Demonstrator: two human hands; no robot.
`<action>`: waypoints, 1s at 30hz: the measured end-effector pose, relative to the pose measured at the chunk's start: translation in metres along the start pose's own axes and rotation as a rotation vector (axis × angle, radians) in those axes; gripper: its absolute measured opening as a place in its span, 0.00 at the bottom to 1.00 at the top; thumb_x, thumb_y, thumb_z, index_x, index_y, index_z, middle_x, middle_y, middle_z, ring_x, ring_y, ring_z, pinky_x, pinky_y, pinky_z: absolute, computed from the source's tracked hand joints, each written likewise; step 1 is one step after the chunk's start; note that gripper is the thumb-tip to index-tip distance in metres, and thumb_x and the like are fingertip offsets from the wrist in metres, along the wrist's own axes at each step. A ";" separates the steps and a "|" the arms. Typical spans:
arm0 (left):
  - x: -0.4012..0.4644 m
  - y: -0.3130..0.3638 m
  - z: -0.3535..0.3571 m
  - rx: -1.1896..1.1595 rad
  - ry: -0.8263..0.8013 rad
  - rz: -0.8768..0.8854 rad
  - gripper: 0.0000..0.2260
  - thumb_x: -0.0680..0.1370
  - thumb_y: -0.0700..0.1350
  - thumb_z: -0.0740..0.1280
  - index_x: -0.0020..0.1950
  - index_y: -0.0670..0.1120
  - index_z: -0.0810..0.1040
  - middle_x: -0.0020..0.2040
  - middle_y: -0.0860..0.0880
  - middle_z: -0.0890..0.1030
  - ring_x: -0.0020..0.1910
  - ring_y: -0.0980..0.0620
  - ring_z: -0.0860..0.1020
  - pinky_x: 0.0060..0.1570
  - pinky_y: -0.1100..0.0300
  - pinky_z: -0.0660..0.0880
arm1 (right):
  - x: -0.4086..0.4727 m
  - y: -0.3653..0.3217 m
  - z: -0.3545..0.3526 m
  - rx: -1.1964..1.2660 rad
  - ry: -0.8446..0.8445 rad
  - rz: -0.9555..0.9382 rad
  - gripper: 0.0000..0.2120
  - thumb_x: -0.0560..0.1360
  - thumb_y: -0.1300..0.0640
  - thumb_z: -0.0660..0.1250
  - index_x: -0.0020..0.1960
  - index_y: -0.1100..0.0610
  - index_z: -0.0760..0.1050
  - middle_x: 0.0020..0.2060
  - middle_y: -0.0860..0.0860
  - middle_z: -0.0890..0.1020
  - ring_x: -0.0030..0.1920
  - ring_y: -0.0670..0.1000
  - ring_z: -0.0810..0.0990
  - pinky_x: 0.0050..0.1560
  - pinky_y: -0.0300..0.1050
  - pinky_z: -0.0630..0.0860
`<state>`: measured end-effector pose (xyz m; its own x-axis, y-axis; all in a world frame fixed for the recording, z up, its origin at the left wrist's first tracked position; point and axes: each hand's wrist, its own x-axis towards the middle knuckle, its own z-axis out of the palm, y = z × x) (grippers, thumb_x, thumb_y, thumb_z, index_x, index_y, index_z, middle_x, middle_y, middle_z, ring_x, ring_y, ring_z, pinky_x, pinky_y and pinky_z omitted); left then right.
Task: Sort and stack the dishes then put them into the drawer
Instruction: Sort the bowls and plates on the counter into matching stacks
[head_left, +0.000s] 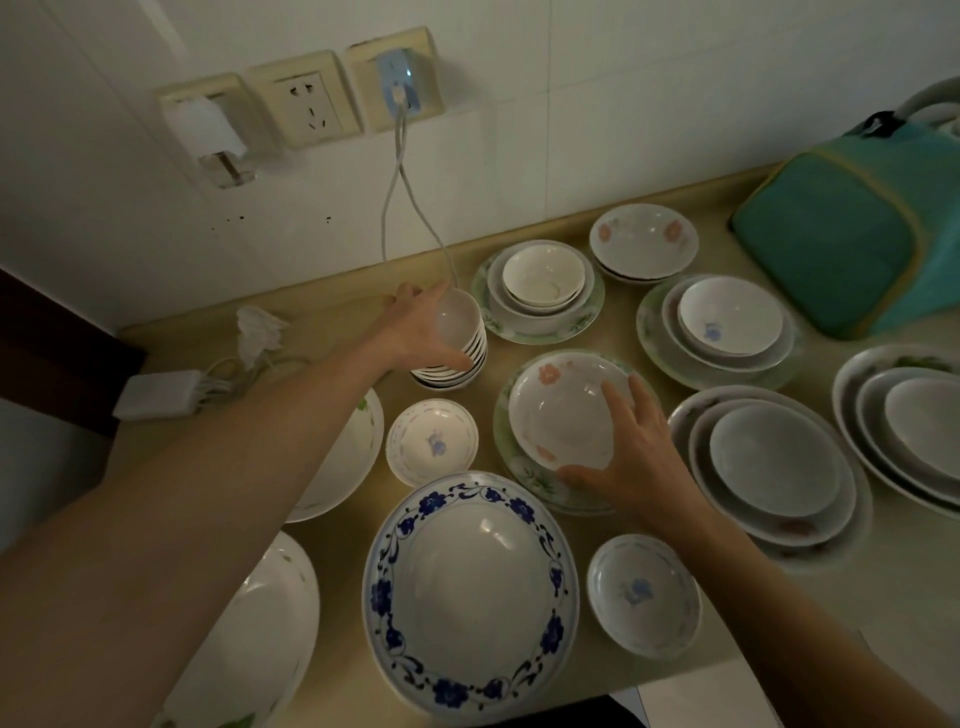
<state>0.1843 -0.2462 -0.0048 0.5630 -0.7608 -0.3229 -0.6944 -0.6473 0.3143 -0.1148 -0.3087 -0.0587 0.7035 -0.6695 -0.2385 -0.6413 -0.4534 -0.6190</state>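
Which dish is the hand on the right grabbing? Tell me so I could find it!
Start at the big blue-flowered plate nearest the front of the counter. Just behind it, to the right, the right hand holds a white bowl sitting on a green-rimmed plate. It alone there has orange-pink flowers inside.

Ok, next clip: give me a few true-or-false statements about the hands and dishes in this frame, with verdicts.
1. The left hand grips the top bowl of the stack of small bowls. True.
2. The right hand holds the blue-vine plate. False: it grips the pink-flower bowl, which sits on a green-rimmed plate.
3. A teal bag lies at the counter's far right. True.
4. All three wall sockets are unused. False: the charger occupies one.
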 end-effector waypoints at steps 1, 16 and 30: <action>0.000 -0.001 0.001 -0.007 0.003 0.005 0.53 0.64 0.61 0.81 0.82 0.54 0.54 0.76 0.41 0.61 0.74 0.36 0.62 0.71 0.41 0.67 | 0.000 -0.002 -0.001 -0.012 0.006 -0.009 0.55 0.68 0.38 0.77 0.81 0.49 0.46 0.81 0.57 0.46 0.81 0.63 0.49 0.75 0.68 0.61; -0.095 -0.056 0.022 -0.184 0.471 0.039 0.06 0.80 0.45 0.69 0.56 0.46 0.81 0.49 0.50 0.81 0.48 0.51 0.79 0.49 0.54 0.79 | 0.046 -0.098 0.028 -0.044 -0.057 -0.251 0.08 0.79 0.53 0.66 0.43 0.52 0.72 0.37 0.47 0.77 0.39 0.51 0.77 0.41 0.47 0.73; -0.073 -0.069 0.059 0.483 0.086 0.063 0.11 0.79 0.52 0.68 0.59 0.52 0.83 0.58 0.49 0.83 0.72 0.42 0.66 0.75 0.35 0.43 | 0.085 -0.122 0.065 -0.335 -0.228 -0.130 0.09 0.80 0.59 0.65 0.60 0.59 0.75 0.57 0.58 0.79 0.56 0.60 0.80 0.50 0.52 0.76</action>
<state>0.1647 -0.1429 -0.0554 0.5343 -0.8118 -0.2356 -0.8451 -0.5197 -0.1254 0.0428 -0.2720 -0.0515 0.8106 -0.4640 -0.3573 -0.5806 -0.7165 -0.3867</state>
